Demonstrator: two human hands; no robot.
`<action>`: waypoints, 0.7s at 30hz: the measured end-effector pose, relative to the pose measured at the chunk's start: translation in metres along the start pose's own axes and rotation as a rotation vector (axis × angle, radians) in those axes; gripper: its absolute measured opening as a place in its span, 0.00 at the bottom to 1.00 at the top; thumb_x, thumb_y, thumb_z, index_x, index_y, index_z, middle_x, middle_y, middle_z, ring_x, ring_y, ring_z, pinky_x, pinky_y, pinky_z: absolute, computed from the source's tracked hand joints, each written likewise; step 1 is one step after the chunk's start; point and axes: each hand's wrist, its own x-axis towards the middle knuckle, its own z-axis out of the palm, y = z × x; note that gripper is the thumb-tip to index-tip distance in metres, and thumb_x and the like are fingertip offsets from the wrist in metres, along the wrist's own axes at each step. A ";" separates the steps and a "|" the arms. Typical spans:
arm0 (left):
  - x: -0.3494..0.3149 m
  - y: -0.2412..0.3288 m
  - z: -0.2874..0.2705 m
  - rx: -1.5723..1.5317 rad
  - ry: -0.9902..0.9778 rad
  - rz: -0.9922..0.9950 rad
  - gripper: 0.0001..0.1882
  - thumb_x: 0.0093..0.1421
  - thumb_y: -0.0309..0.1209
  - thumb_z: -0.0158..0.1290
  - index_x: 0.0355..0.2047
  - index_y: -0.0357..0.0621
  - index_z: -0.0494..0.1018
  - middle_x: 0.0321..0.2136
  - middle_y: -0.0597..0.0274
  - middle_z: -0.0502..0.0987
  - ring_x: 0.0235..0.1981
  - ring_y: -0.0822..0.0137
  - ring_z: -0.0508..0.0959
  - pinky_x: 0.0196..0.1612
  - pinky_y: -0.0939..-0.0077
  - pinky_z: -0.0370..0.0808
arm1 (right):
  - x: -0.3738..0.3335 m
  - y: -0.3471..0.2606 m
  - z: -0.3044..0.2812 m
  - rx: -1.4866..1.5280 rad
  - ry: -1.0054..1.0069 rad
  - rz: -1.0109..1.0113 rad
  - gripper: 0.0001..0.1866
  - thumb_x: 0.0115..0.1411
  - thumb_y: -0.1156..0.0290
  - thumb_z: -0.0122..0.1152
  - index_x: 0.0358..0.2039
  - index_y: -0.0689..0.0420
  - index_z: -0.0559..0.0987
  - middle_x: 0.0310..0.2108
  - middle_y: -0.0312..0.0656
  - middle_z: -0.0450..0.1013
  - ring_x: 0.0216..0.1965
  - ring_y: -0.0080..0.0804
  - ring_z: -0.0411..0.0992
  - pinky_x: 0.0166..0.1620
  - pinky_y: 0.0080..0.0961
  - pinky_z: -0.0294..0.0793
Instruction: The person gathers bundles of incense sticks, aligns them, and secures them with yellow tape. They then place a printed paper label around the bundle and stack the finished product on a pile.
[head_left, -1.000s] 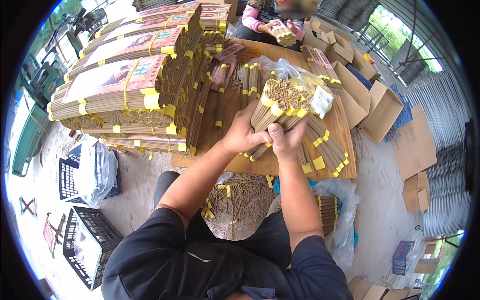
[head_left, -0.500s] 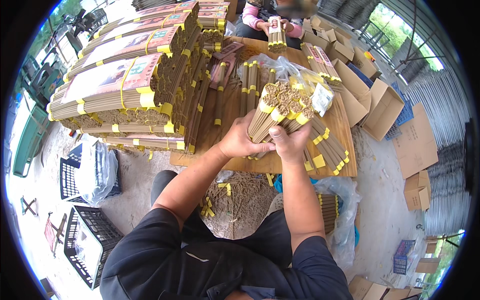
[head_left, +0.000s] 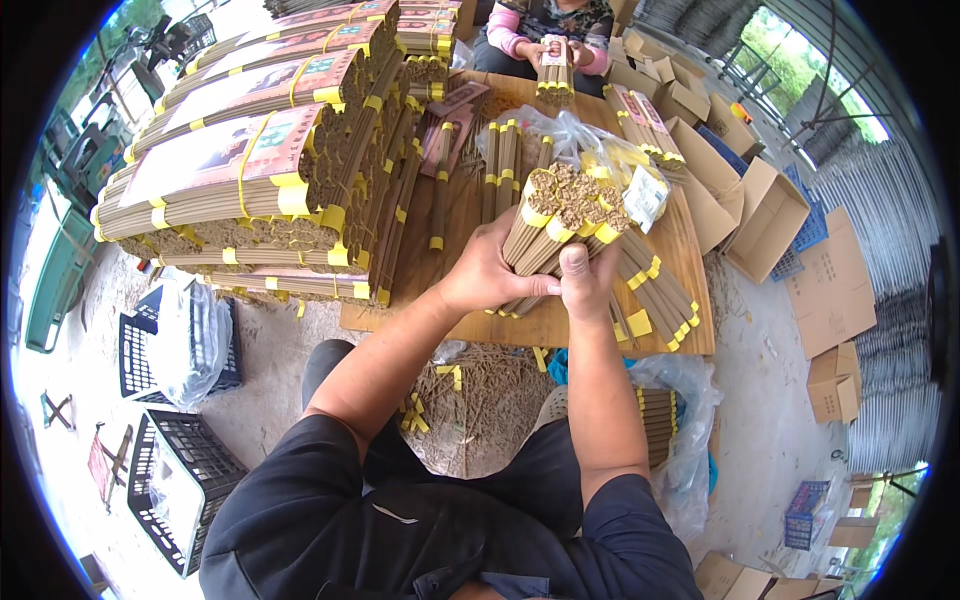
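Over the front of a wooden table, a fat cluster of brown incense stick bundles is clasped between my two hands. Yellow paper bands ring the bundles near their upper ends. My left hand wraps the cluster's left side, its thumb lying across the front. On the right side, my right hand grips with its thumb raised near the left thumb's tip. The fingers behind the sticks are hidden. Right of my hands, more banded bundles lie on the table, beside a small yellow paper piece.
A tall stack of labelled incense packs rises at the left. Across the table, a person's hands hold another pack. Open cardboard boxes stand at the right; black plastic crates sit on the floor at the left.
My right thumb has shifted slightly to the right and up along the cluster. Both hands keep their hold; the cluster has barely moved.
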 end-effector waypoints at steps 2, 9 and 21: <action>-0.002 -0.004 0.000 -0.008 0.016 -0.029 0.54 0.36 0.48 0.80 0.60 0.37 0.68 0.52 0.53 0.78 0.54 0.62 0.78 0.59 0.64 0.72 | 0.002 -0.002 0.003 0.004 -0.021 -0.019 0.39 0.56 0.47 0.75 0.54 0.66 0.72 0.47 0.42 0.77 0.47 0.28 0.75 0.52 0.29 0.75; -0.005 -0.012 0.001 -0.224 -0.024 -0.080 0.54 0.35 0.45 0.81 0.60 0.38 0.68 0.51 0.59 0.78 0.53 0.67 0.76 0.59 0.66 0.72 | 0.001 0.003 0.000 -0.042 0.022 0.005 0.41 0.49 0.45 0.80 0.50 0.66 0.75 0.43 0.39 0.79 0.44 0.27 0.77 0.50 0.27 0.77; -0.007 -0.007 -0.005 -0.010 -0.092 -0.148 0.35 0.44 0.37 0.75 0.51 0.38 0.74 0.43 0.61 0.82 0.45 0.71 0.79 0.51 0.69 0.77 | -0.001 0.002 0.001 0.037 -0.022 0.025 0.39 0.45 0.56 0.86 0.50 0.66 0.76 0.44 0.40 0.79 0.45 0.27 0.78 0.51 0.28 0.77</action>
